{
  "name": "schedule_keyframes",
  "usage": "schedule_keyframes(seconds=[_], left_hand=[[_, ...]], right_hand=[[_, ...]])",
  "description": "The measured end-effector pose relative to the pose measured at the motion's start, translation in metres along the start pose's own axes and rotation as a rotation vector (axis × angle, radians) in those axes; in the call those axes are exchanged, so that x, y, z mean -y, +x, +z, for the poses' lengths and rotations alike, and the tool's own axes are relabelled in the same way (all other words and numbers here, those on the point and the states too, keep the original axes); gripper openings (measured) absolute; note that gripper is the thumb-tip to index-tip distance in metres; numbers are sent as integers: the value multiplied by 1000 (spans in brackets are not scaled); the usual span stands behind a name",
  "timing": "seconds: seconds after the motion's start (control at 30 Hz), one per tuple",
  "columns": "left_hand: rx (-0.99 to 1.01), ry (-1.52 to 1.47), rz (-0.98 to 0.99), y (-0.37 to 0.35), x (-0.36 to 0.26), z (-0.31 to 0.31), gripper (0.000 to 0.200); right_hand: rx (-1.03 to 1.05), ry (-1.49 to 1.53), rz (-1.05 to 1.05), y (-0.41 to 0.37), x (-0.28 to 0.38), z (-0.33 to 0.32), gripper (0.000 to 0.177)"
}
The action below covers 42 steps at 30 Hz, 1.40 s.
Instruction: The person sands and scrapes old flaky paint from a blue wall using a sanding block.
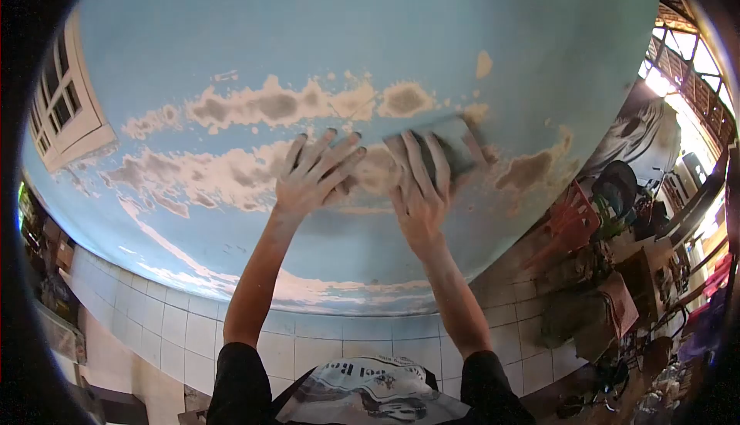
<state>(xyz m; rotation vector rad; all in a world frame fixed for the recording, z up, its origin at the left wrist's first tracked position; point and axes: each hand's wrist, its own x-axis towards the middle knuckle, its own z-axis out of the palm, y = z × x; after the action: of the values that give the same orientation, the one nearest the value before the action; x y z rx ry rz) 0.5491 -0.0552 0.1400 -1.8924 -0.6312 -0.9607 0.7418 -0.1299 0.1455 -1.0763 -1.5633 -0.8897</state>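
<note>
Both my arms reach up to a light blue wall [370, 40] with patches of peeled paint. My left hand [314, 172] lies flat on the wall, fingers spread, over a bare tan patch. My right hand [420, 186] presses a dark grey rectangular pad or sanding block [456, 147] against the wall; its fingers lie across the pad's left part. The two hands are close together, almost touching. A band of flaked paint [270, 105] runs above them.
White tiles [324, 340] cover the wall's lower part. A white-framed window [65, 109] is at the left. At the right stand a red plastic chair [570, 225], bags, clutter and a covered object [640, 136] near a bright opening.
</note>
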Motion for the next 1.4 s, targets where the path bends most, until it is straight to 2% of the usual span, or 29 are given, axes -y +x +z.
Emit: schedule_keyframes(seconds=[0.13, 0.23, 0.33, 0.47, 0.57, 0.7, 0.8, 0.93, 1.0, 1.03, 1.07, 1.13, 1.17, 1.2, 1.23, 1.27, 1.33, 1.4], left_hand=[[-64, -23, -16, -1, -1, 3, 43], [-81, -4, -32, 4, 5, 3, 43], [-55, -16, -21, -1, 0, 5, 43], [-64, -23, -16, 0, 2, 2, 42], [-71, 6, -14, 2, 1, 1, 42], [-67, -19, -5, 0, 2, 2, 40], [-94, -59, -22, -1, 9, -2, 36], [-181, -134, -71, -10, 12, -2, 36], [-195, -99, -114, -24, 22, -4, 38], [-203, -96, -111, -33, 31, -5, 38], [-222, -72, -190, -43, 41, -7, 40], [-251, -45, -280, -52, 54, -3, 41], [-308, -26, -375, -54, 61, 1, 43], [-359, -12, -464, -54, 63, 0, 45], [-354, -24, -459, -55, 63, 0, 45], [-317, -5, -451, -54, 62, 1, 46], [-272, 5, -448, -57, 59, -1, 48], [-262, -1, -437, -58, 61, -1, 50]], right_hand=[[65, 5, -53, -8, -8, -10, 21], [-38, -34, -12, -13, -11, -4, 21], [-12, -22, -52, 7, 1, 2, 20], [-55, -124, -91, -14, -12, 0, 19], [-53, -145, -70, -10, -4, 4, 13], [-34, -189, -143, -4, -7, 5, 13], [-46, -159, -121, -10, -13, 5, 18], [-59, -47, -123, 7, 2, 18, 17], [-77, -114, -288, 8, -10, 26, 25], [-21, -100, -185, 0, -23, 20, 30], [36, -86, -85, -8, -41, 10, 35], [-120, 86, 82, 7, -71, -8, 42], [-117, 83, 83, 14, -73, -8, 42], [-187, 37, 185, 24, -74, -6, 43], [-259, -14, 286, 28, -73, -5, 45], [-258, -24, 289, 25, -67, -2, 45], [63, -215, 184, 8, -39, 12, 47], [193, -176, 95, -50, -24, 41, 48]])
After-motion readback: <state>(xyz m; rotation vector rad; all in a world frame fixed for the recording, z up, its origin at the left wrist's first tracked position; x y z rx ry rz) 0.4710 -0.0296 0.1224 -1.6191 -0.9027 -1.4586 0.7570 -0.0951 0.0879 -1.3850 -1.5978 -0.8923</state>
